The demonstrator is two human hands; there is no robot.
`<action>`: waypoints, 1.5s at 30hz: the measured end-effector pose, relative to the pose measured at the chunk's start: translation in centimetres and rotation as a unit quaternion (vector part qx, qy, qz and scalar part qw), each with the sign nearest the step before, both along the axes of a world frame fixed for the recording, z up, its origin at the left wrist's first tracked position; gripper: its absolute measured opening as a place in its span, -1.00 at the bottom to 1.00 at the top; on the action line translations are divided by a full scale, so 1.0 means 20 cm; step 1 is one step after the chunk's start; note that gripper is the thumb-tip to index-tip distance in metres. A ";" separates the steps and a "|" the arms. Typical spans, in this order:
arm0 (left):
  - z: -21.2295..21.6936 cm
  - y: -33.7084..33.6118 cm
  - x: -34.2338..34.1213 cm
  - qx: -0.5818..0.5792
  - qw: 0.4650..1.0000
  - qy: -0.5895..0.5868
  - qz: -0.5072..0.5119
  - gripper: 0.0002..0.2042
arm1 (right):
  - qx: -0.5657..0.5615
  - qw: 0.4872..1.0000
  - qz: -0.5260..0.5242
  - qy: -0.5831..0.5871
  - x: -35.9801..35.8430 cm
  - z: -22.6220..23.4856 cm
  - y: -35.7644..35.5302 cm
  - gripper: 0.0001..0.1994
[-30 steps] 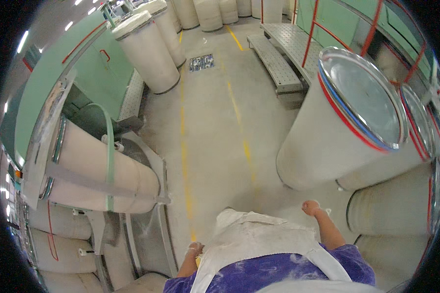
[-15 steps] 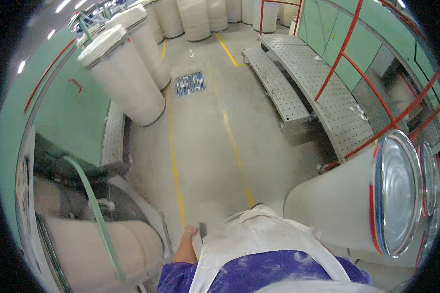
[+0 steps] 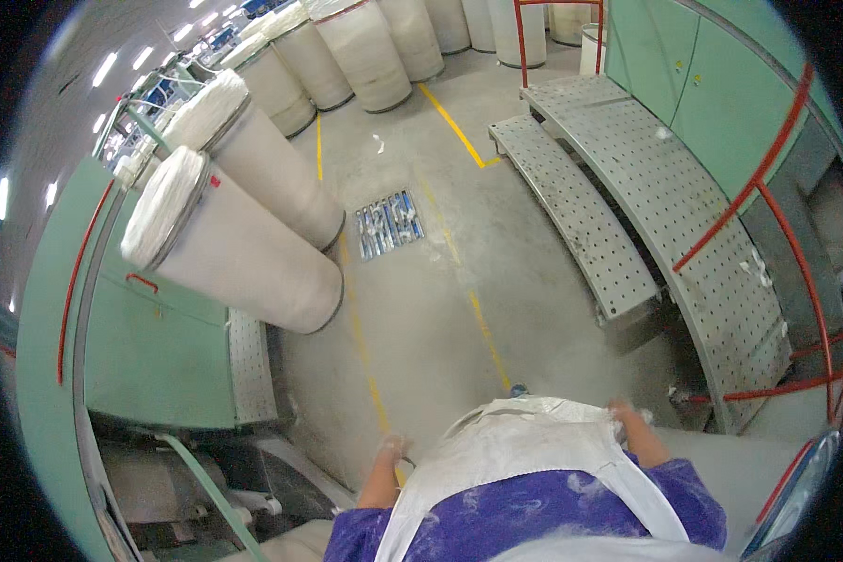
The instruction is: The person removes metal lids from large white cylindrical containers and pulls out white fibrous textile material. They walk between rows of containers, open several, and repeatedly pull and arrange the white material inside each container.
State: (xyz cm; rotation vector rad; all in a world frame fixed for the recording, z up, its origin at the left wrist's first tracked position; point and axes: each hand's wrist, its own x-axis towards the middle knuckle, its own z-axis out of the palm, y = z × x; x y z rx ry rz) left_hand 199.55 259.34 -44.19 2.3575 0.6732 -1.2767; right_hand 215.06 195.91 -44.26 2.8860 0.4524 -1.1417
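My left hand (image 3: 396, 447) hangs low at my left side, beside the white apron (image 3: 515, 436) over my purple shirt. A thin dark edge shows next to it; whether the hand holds that is too blurred to make out. On the other side, my right hand (image 3: 624, 412) is at the apron's right edge, with a small pale patch beside it. Its fingers are smeared and partly hidden. Ahead on the left, a tall whitish can (image 3: 253, 253) topped with white fibre stands on the floor, a second similar can (image 3: 276, 159) behind it.
Several more cans (image 3: 370, 56) line the far end. A floor grate (image 3: 389, 225) lies between yellow lines (image 3: 454, 122). Perforated metal steps (image 3: 581, 215) with red rails (image 3: 759, 178) run along the right, before green cabinets (image 3: 749, 84). Green machine panels (image 3: 159, 347) stand left.
I have moved forward along the aisle; the left cans, grate and steps are nearer. My right hand has come into view. The lidded cans on the right have mostly passed out of view.
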 end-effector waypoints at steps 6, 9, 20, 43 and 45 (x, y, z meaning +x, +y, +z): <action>-0.08 0.01 0.18 -0.013 0.998 -0.028 0.046 -0.63 | 0.158 0.970 -0.160 -0.087 1.54 0.52 0.54 -0.71; -0.20 0.15 0.60 -0.010 0.999 -0.030 0.037 -0.63 | 0.162 0.969 -0.158 -0.096 2.00 0.53 0.74 -0.70; -0.03 1.20 3.66 0.123 0.962 -0.213 -0.122 -0.64 | 0.025 0.967 -0.218 0.130 2.43 0.25 1.01 -0.65; -0.12 1.49 6.28 -0.009 0.995 -0.042 -0.094 -0.60 | 0.129 0.962 -0.228 -0.076 6.87 0.73 1.80 -0.71; -0.18 1.56 6.66 -0.009 0.993 -0.041 -0.113 -0.61 | 0.126 0.965 -0.211 -0.087 7.10 0.65 1.87 -0.71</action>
